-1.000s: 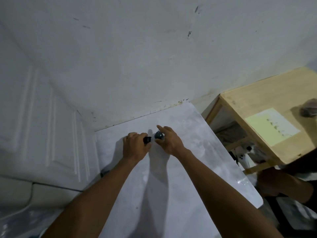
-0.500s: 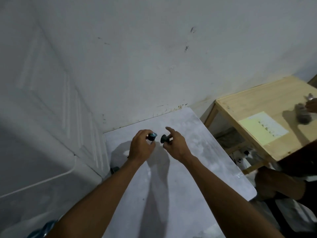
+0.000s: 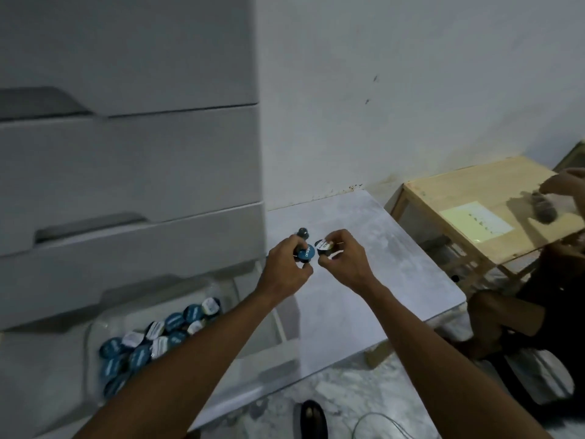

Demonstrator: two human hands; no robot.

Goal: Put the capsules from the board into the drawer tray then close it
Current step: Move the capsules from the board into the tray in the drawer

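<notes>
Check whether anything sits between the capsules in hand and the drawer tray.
Nothing visible does. The left hand and right hand pinch capsules above the board; the drawer tray stands open at lower left, top uncovered, stored capsules inside. The left forearm hides part of it.

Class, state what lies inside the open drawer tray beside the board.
The drawer tray holds a heap of capsules with blue or white lids. The left forearm covers its near part, so a full count is impossible.

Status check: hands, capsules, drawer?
Left hand grips blue-lidded capsule; right hand pinches white-lidded capsule, both above board. Drawer tray open, holding many capsules. Nothing visible blocking the tray.
</notes>
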